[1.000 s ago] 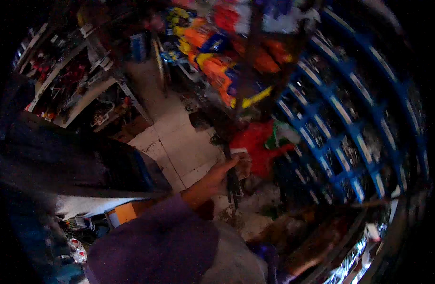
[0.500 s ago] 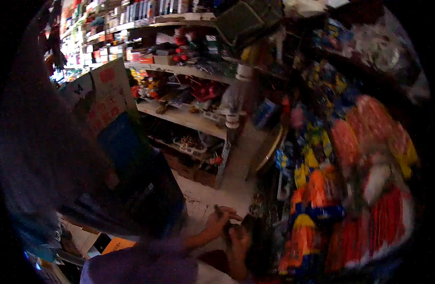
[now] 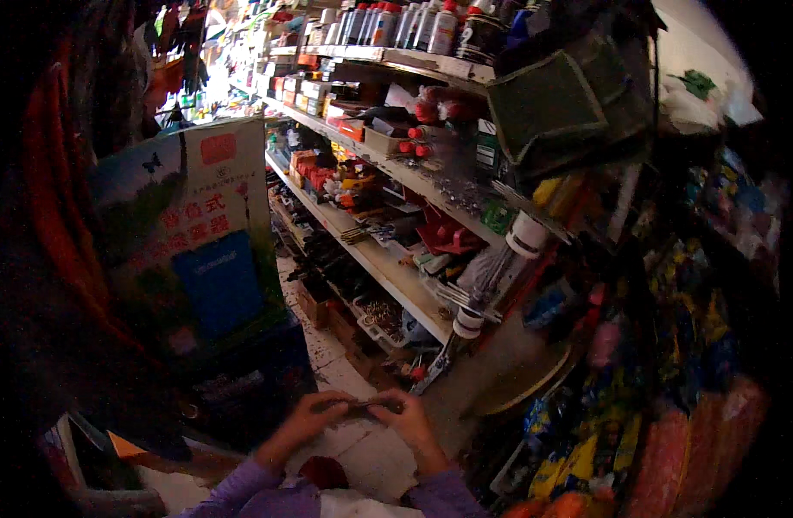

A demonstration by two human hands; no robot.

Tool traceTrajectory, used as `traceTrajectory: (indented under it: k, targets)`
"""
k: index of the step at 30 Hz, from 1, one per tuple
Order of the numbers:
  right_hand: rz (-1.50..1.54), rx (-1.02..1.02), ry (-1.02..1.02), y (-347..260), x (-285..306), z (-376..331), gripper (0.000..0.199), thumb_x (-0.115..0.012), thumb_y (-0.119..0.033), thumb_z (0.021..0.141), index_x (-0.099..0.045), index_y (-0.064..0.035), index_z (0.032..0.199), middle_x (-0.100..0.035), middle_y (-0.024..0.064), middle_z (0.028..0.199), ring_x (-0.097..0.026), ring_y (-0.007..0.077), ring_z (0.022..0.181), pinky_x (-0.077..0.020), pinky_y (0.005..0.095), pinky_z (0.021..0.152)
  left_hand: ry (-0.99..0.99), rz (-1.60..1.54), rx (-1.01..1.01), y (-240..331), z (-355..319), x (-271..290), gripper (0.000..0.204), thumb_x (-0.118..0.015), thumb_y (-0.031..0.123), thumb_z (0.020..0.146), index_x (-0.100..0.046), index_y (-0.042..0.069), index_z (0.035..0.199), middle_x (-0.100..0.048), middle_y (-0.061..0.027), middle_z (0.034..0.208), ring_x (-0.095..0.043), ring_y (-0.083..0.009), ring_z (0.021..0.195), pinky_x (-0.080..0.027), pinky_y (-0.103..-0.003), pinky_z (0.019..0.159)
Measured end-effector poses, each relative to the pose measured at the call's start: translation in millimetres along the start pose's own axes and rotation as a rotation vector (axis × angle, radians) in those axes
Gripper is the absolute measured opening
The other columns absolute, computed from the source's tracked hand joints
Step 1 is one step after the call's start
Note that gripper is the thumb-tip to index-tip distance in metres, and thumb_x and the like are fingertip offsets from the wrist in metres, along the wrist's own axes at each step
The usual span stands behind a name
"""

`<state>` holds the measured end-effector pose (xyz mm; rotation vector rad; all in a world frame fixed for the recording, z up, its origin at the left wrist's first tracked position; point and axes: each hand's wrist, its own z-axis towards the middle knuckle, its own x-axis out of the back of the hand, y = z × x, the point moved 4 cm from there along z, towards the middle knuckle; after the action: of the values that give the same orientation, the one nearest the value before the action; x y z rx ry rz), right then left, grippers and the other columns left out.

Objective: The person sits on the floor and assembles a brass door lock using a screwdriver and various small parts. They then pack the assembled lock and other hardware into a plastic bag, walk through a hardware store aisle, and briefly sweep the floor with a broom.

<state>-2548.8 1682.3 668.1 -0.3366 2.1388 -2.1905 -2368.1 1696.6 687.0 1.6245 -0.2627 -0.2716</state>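
Observation:
Low in the head view, my left hand [image 3: 303, 425] and my right hand [image 3: 407, 420] are raised close together, in front of my body. Between them is a slim, dark, bar-like object [image 3: 362, 403], gripped at one end by the fingers of each hand. Dim light hides its exact kind. Purple sleeves cover my forearms. Beneath my hands lies a pale tiled floor [image 3: 371, 449].
To the left stands a large printed carton [image 3: 232, 186] on a dark box. Shelves [image 3: 388, 268] full of cans, boxes and small hardware run away ahead. A dark bag [image 3: 548, 108] hangs upper right; packaged yellow, blue and orange goods [image 3: 586, 449] crowd the right side.
The view has swung left, so the shelves and hanging goods sit farther right. My hands, earlier staggered lower right, are now level with each other, stretching the dark object between them.

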Motion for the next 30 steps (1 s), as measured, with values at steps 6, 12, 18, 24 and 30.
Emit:
traceTrajectory:
  k: [6, 12, 18, 24, 30]
  targets:
    - [0.134, 0.021, 0.141, 46.7, 50.6, 52.0, 0.031, -0.064, -0.009, 0.075, -0.054, -0.0058, 0.104, -0.059, 0.0048, 0.089, -0.057, 0.0119, 0.078, -0.0457, 0.0251, 0.059, 0.122, -0.036, 0.036, -29.0, 82.7, 4.8, 0.023, -0.060, 0.019, 0.081, -0.063, 0.001, 0.095, -0.062, -0.0041, 0.084, -0.055, -0.0092, 0.071, -0.044, -0.024, 0.066]
    - [0.300, -0.063, 0.327, 63.8, 127.3, 111.5, 0.032, -0.060, -0.010, 0.079, -0.048, -0.0046, 0.108, -0.057, 0.0096, 0.098, -0.058, 0.0179, 0.081, -0.0478, 0.0298, 0.067, 0.755, -0.193, -0.505, 56.0, 264.3, 96.7, 0.024, -0.063, 0.020, 0.079, -0.063, -0.001, 0.091, -0.062, -0.0055, 0.085, -0.055, -0.0111, 0.078, -0.043, -0.025, 0.071]
    - [0.142, -0.267, 0.152, 107.5, 129.0, 178.4, 0.028, -0.059, -0.012, 0.080, -0.050, -0.0030, 0.105, -0.057, 0.0096, 0.098, -0.057, 0.0183, 0.082, -0.0473, 0.0304, 0.070, 1.286, -0.157, -1.048, 196.5, 465.6, 225.1, 0.016, -0.061, 0.014, 0.080, -0.061, 0.001, 0.090, -0.057, -0.0074, 0.084, -0.055, -0.0170, 0.077, -0.044, -0.029, 0.070]
    - [0.122, -0.397, 0.236, 115.7, 135.6, 239.9, 0.029, -0.059, -0.014, 0.081, -0.050, -0.0025, 0.105, -0.057, 0.0096, 0.097, -0.057, 0.0182, 0.082, -0.0470, 0.0304, 0.070, 1.376, 0.283, -1.199, 257.5, 599.1, 291.6, 0.014, -0.062, 0.013, 0.077, -0.064, 0.007, 0.090, -0.057, -0.0110, 0.085, -0.055, -0.0262, 0.078, -0.044, -0.034, 0.069]
    - [0.137, -0.429, 0.261, 123.0, 144.4, 297.9, 0.030, -0.059, -0.016, 0.081, -0.050, -0.0019, 0.105, -0.057, 0.0097, 0.097, -0.057, 0.0181, 0.082, -0.0467, 0.0305, 0.070, 0.911, 0.443, -1.133, 234.0, 692.3, 336.0, 0.015, -0.061, 0.016, 0.078, -0.063, 0.004, 0.087, -0.062, -0.0109, 0.081, -0.060, -0.0269, 0.073, -0.046, -0.035, 0.068]
